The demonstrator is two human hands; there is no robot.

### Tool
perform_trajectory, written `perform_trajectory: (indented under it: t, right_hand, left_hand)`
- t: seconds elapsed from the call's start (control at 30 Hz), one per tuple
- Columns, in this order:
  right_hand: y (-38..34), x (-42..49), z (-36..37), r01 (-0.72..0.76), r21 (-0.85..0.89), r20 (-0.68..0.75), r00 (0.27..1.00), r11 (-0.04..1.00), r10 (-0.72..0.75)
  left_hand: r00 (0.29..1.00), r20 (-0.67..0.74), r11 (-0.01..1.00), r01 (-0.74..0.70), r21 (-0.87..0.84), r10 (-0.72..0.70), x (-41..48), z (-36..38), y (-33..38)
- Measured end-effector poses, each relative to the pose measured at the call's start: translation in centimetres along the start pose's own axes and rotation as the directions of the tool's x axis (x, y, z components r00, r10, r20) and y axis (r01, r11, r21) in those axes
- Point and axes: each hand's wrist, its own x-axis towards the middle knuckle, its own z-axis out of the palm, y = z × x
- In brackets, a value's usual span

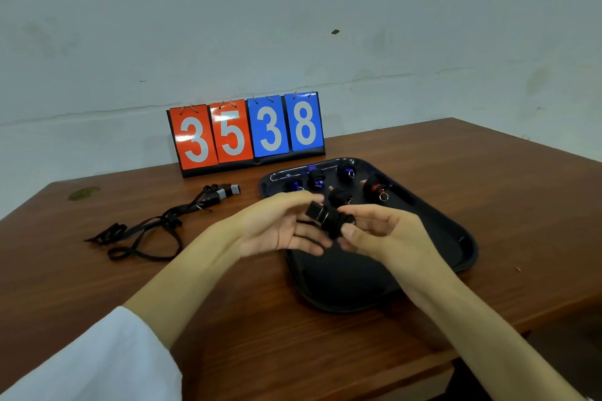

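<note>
Above the near left part of a dark tray (456, 247), both my hands meet around a black whistle (321, 215) with its black cord wound round it. My right hand (384, 234) pinches the wound bundle between thumb and fingers. My left hand (280, 225) is at the whistle's mouthpiece end, fingers mostly straight and blurred; whether it grips is unclear. Several more wound whistles (340, 197) lie at the tray's far end, some blue, some red.
Left of the tray, on the brown wooden table (488, 172), lie whistles with loose black lanyards (153, 231). A flip scoreboard (247, 132) showing 3538 stands at the back against the wall. The table's front edge runs close to my right forearm.
</note>
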Motion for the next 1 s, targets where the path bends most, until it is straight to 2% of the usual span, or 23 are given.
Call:
perform_trajectory:
  t: [0.07,0.17,0.27,0.4,0.47,0.53,0.6,0.7,0.83,0.93,1.0]
  right_hand:
    - [0.0,0.2,-0.3,-0.048,0.114,-0.007,0.999,0.992,0.049]
    - [0.1,0.4,-0.4,-0.103,0.234,0.008,0.995,0.967,0.104]
    - [0.5,0.4,-0.2,-0.097,0.203,-0.006,0.995,0.974,0.1]
    - [1.0,0.6,0.2,-0.091,0.166,-0.031,0.995,0.982,0.097]
    - [1.1,0.6,0.1,-0.092,0.052,-0.018,0.995,0.994,0.093]
    - [1.1,0.8,-0.1,-0.064,-0.152,0.003,0.998,0.986,0.065]
    - [1.3,0.9,-0.2,-0.024,-0.362,0.03,0.999,0.932,0.037]
    - [1.9,1.1,0.0,0.027,-0.612,0.035,0.999,0.79,-0.008]
    - [2.5,1.2,0.5,0.07,-0.727,0.026,0.997,0.683,-0.074]
    - [2.7,1.5,0.8,0.072,-0.797,0.035,0.997,0.6,-0.074]
    - [2.7,1.6,0.9,0.073,-0.814,0.039,0.997,0.577,-0.071]
  left_hand:
    - [0.998,0.004,0.995,-0.061,-0.078,0.062,-0.3,0.4,-0.4]
    - [0.972,-0.13,0.979,-0.2,-0.035,0.194,-0.3,1.3,-1.0]
    - [0.931,-0.244,0.96,-0.279,0.01,0.273,0.0,1.6,-1.5]
    - [0.923,-0.257,0.949,-0.238,0.207,0.287,-0.1,1.5,-1.7]
    - [0.94,-0.226,0.94,-0.185,0.286,0.254,-0.2,1.3,-1.5]
    - [0.96,-0.193,0.933,-0.13,0.336,0.203,-0.3,1.0,-1.3]
    - [0.973,-0.173,0.925,-0.078,0.371,0.151,-0.3,0.7,-1.1]
    - [0.983,-0.175,0.91,0.03,0.413,0.047,0.3,0.4,-1.0]
    - [0.969,-0.239,0.846,0.177,0.503,-0.061,1.5,0.5,-0.3]
    - [0.961,-0.273,0.663,0.237,0.71,-0.052,2.3,0.9,0.2]
    - [0.959,-0.279,0.619,0.248,0.745,-0.049,2.6,0.9,0.1]
